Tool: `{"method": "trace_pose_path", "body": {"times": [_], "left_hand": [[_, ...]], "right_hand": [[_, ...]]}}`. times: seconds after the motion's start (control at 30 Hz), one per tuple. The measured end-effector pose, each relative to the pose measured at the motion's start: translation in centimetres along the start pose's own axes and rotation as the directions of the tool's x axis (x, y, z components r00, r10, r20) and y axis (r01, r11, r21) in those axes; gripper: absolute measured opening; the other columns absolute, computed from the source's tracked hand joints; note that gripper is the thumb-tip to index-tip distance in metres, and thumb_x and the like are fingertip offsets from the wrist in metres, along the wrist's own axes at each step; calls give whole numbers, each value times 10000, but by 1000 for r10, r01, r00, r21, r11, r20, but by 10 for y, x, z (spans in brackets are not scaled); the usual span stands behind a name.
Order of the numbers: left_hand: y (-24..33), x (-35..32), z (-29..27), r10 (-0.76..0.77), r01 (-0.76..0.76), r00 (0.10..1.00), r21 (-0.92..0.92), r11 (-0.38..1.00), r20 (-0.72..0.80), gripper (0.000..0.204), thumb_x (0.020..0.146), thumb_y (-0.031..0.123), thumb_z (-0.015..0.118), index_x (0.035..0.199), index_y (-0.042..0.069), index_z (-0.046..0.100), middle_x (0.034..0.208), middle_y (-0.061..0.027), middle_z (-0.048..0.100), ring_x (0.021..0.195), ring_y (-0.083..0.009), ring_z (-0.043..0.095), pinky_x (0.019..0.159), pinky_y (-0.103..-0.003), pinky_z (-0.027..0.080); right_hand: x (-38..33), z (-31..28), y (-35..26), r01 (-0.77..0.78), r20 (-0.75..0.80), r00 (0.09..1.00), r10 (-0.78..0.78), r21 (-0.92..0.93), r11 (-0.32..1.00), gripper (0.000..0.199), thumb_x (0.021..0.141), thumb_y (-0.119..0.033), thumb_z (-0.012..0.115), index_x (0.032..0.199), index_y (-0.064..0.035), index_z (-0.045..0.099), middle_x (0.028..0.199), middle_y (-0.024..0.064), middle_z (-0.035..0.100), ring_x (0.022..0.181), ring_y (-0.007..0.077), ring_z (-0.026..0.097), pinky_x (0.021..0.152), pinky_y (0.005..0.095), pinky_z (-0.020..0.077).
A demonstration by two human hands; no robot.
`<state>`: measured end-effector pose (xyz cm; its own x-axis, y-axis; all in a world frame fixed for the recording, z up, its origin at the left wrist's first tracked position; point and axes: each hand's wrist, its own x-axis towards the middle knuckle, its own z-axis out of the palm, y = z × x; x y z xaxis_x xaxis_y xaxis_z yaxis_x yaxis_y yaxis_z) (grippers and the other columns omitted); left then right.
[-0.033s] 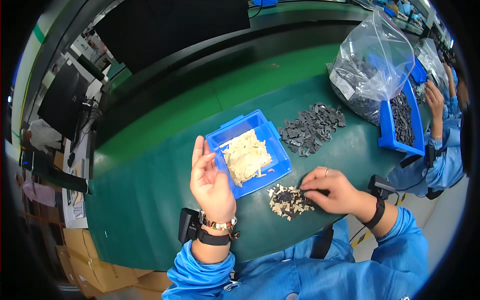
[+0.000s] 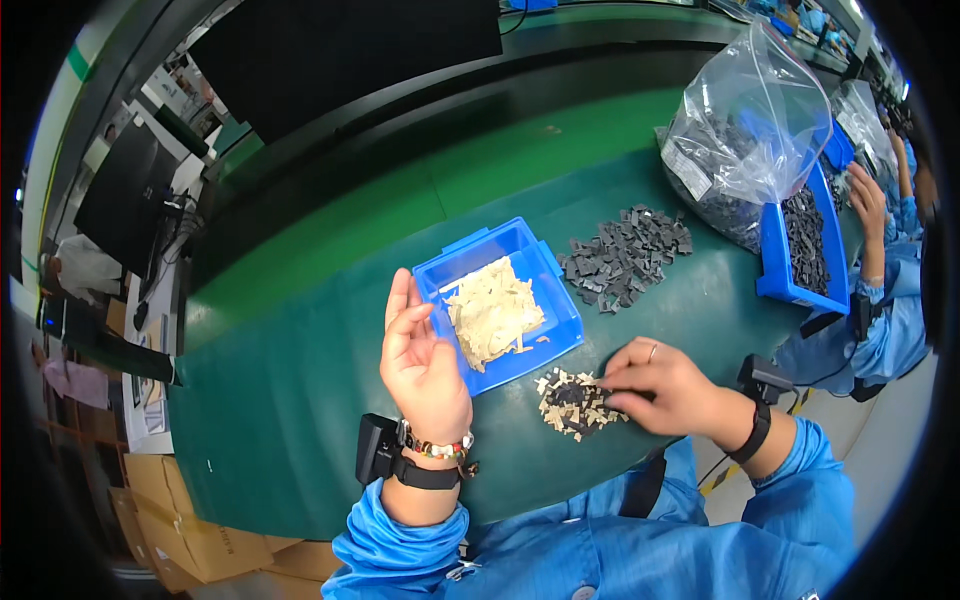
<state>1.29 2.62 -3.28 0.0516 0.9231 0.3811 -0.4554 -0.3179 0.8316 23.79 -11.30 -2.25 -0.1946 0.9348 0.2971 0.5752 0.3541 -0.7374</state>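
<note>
A blue bin (image 2: 555, 342) stands on the green table, with a heap of thin cream-coloured pieces (image 2: 492, 312) inside. My left hand (image 2: 425, 365) is beside the bin's left wall, palm turned up, its fingers loosely bent and apart with nothing visible in them. My right hand (image 2: 665, 390) reaches down at the right edge of a small mixed pile of cream and black bits (image 2: 570, 408). Its thumb and fingertips are pinched together at the pile; what lies between them is too small to make out.
Behind the bin lies a loose heap of dark grey flat pieces (image 2: 630, 258). At the right stand a large clear plastic bag (image 2: 740, 130) of dark pieces and another blue bin (image 2: 775, 255) of them. A co-worker's hand (image 2: 868, 205) is beyond. Cardboard boxes (image 2: 190, 525) sit lower left.
My right hand has shifted very slightly at the small pile, its fingertips still together. My left hand and the blue bin look the same.
</note>
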Motion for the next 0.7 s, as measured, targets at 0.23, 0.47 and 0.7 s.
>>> {"method": "trace_pose_path", "body": {"times": [0.23,0.47,0.7], "left_hand": [[-8,-1,-2,-11,11,1000,14,1000,9,428,758,-204,380,1058,3,606,1516,-230,361,1427,-351,345,1171,-476,268],[1,-3,4,-55,55,998,15,998,43,377,769,-183,409,1022,10,611,1498,-218,400,1394,-319,391,1149,-453,305],[5,-7,5,-92,81,995,205,975,46,318,772,-160,459,973,27,620,1469,-201,439,1362,-302,421,1131,-426,310]], "right_hand": [[10,20,-32,-1,159,986,47,-279,960,278,779,-241,771,997,-84,701,1000,67,542,951,286,518,820,396,460],[16,20,-28,-45,179,981,81,-199,979,116,792,-151,743,868,-77,695,956,68,584,947,276,540,831,393,455],[22,1,-28,-360,241,922,303,247,900,64,868,-82,703,897,-37,739,788,92,705,684,177,652,612,291,502]]}}
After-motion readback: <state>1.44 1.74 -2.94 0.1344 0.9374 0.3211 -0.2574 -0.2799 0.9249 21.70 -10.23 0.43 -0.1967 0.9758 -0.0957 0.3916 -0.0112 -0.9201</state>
